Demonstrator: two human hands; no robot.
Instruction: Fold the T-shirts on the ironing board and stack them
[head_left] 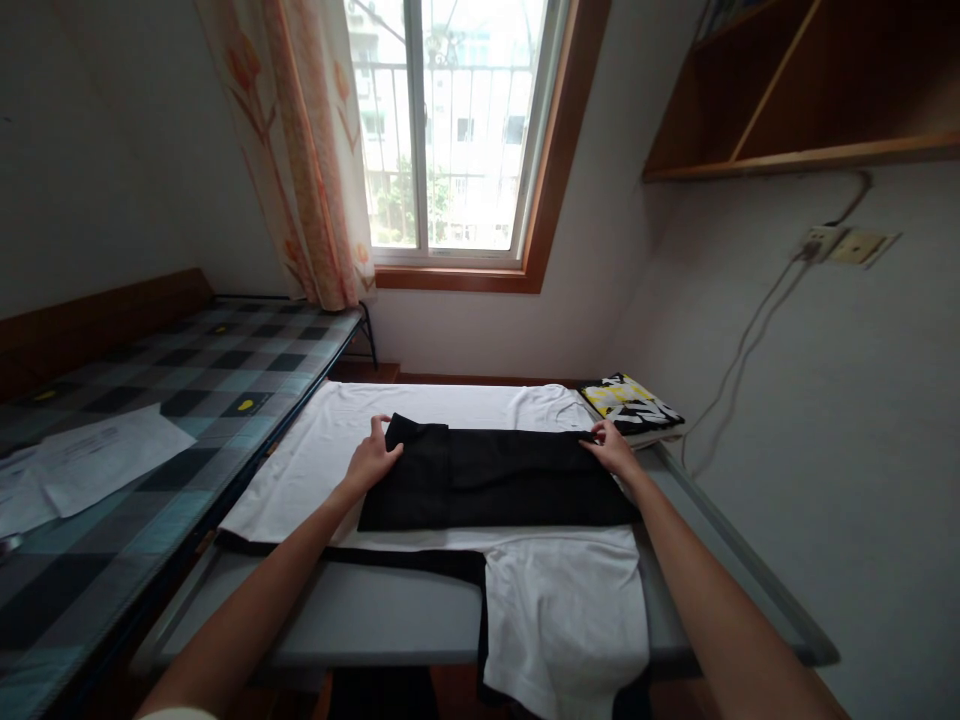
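A black folded cloth point(517, 475) lies as a long strip across a white short-sleeved shirt point(322, 440). Whether the two are joined I cannot tell. My left hand point(373, 457) pinches the strip's far left corner, which is slightly raised. At the far right corner, the fingers of my right hand point(611, 450) are closed on the same black cloth. One white sleeve point(566, 610) hangs over the table's near edge, and black fabric shows along the shirt's near border.
The shirt is spread on a grey table point(397, 610). A patterned black, white and yellow item point(634, 402) lies at its far right corner. To the left is a bed point(247, 350) with papers point(112, 455). A cable point(739, 360) runs down the right wall beneath a wooden shelf point(795, 155).
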